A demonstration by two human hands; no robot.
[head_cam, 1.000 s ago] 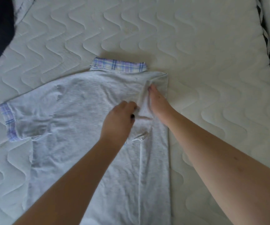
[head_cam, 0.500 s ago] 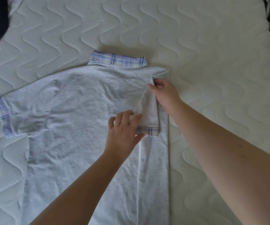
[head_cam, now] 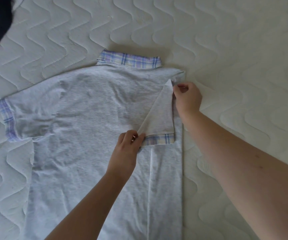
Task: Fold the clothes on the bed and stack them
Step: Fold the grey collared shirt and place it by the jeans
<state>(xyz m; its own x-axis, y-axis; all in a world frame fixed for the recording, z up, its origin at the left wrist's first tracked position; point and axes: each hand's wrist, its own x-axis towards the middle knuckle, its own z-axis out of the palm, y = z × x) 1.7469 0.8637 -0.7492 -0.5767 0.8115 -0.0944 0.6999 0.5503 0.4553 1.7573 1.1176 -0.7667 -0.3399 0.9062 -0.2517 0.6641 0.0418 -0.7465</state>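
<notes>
Left grip: left hand [head_cam: 126, 149] pinches the plaid cuff corner of the folded sleeve [head_cam: 160, 115].
Right grip: right hand [head_cam: 187, 99] pinches the sleeve's upper edge near the shoulder.
Polo shirt [head_cam: 91, 127]: grey, flat, back side up, its right side folded inward, under both hands.
Bed [head_cam: 235, 49]: white quilted mattress under the shirt.

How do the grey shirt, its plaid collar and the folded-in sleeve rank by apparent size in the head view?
1. grey shirt
2. folded-in sleeve
3. plaid collar
The sleeve and collar look close, so their order is unsure.
</notes>
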